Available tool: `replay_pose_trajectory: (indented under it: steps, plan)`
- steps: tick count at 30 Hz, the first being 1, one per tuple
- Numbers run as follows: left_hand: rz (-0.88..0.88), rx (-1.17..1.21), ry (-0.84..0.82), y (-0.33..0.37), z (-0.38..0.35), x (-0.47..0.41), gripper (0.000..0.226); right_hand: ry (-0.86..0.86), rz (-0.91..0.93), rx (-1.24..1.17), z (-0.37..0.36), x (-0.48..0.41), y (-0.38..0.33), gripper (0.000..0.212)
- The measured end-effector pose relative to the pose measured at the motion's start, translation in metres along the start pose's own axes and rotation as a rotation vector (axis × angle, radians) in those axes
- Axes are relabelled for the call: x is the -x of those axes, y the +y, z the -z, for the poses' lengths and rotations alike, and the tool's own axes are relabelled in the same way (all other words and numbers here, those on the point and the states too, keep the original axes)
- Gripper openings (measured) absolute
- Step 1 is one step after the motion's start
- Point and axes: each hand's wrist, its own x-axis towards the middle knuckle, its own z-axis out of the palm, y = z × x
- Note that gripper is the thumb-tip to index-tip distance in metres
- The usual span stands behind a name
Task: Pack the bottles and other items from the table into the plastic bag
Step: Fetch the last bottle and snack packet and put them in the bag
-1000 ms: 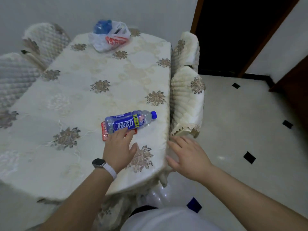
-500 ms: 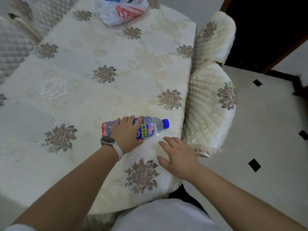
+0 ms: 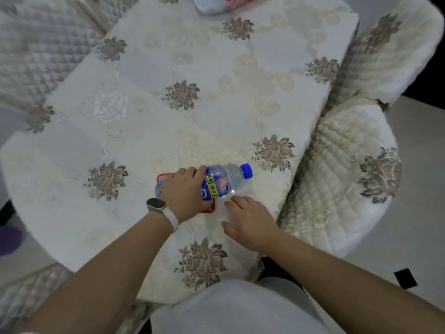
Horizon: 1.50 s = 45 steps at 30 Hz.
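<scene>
Bottle [image 3: 228, 179] lies on its side close to the table's [image 3: 144, 131] near right edge, with its blue cap [image 3: 246, 170] pointing right toward a chair [image 3: 349, 179]. I have the left hand [image 3: 185, 191] over its middle, fingers curled across the far side and thumb tucked against the near side, so the grip is closed round the label. Only the clear shoulder, a strip of blue and yellow label and a bit of the base show past the hand. I cannot tell whether the bottle is lifted or resting on the cloth. Under it sits a flat red packet [image 3: 164, 177], one corner showing beyond the knuckles and another just below the thumb. A watch [image 3: 156, 204] with a white strap is on the left wrist.

The right hand [image 3: 251, 220] is just beside the bottle, on its near right side. It is palm down with fingers loosely spread and holds nothing; the fingertips are close to the bottle's shoulder but apart from it. From here I cannot say whether the palm touches the cloth.

The bag [image 3: 216, 6], white plastic with red print, is at the far end of the table, mostly cut off by the top of the view and well apart from both hands. A second quilted chair [image 3: 395, 54] stands behind the first, and another [image 3: 36, 51] is at the far left.
</scene>
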Motion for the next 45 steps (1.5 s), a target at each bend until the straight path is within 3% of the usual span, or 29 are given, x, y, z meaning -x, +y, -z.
replay_pose_trajectory:
  steps: [9,14,18,24,28,32,36,45]
  plan:
    - [0.390,0.319,0.140,-0.031,0.028,0.047,0.082,-0.008,0.051,0.043,-0.005,-0.067,-0.011,0.060]
    - [0.565,0.586,0.196,-0.057,0.037,0.082,0.062,-0.050,0.073,0.084,-0.008,-0.102,-0.036,0.070]
    - [0.618,0.706,0.242,-0.075,0.035,0.107,0.058,-0.110,0.061,0.136,-0.009,-0.122,-0.048,0.090]
    - [0.642,0.823,0.279,-0.103,0.025,0.135,0.066,-0.177,-0.026,0.228,-0.012,-0.128,-0.070,0.100]
    - [0.612,0.878,0.276,-0.116,0.022,0.146,0.065,-0.191,-0.161,0.222,-0.019,-0.118,-0.081,0.085]
    - [0.556,0.879,0.261,-0.126,0.020,0.151,0.062,-0.265,-0.306,-0.015,-0.024,-0.105,-0.089,0.052]
    - [0.500,0.951,0.245,-0.130,0.026,0.151,0.066,-0.189,-0.408,-0.202,-0.015,-0.081,-0.095,0.025]
    - [0.321,1.032,0.209,-0.098,0.042,0.126,0.057,0.097,-0.500,-0.446,0.025,-0.003,-0.106,0.016]
